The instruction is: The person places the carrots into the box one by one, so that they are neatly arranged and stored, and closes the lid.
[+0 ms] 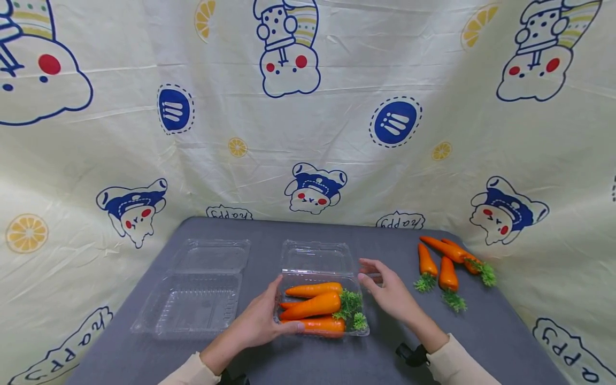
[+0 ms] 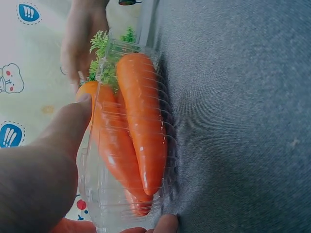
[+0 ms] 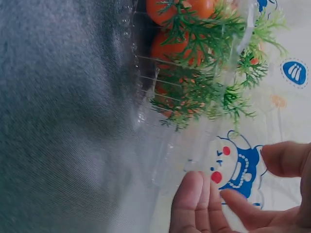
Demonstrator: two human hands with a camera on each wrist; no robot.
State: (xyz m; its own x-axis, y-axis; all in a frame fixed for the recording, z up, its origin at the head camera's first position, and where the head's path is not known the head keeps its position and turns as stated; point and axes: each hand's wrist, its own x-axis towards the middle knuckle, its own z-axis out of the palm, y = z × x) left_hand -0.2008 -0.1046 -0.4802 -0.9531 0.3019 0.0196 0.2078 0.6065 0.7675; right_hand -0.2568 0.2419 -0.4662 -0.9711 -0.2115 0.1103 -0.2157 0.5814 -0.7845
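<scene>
My left hand holds the left end of a clear plastic clamshell box, thumb over its front rim and fingers round its left side. Several orange carrots with green leafy tops lie in it, tips to the left. In the left wrist view, two large carrots show through the ribbed wall. The box's lid is folded back, away from me. Just right of the lid is my right hand, thumb and fingers apart and holding nothing. Green tops fill the box end in the right wrist view.
A second clear clamshell box, lid folded back, stands on the left of the grey table. Several loose carrots lie at the back right. A patterned white curtain hangs behind and beside the table.
</scene>
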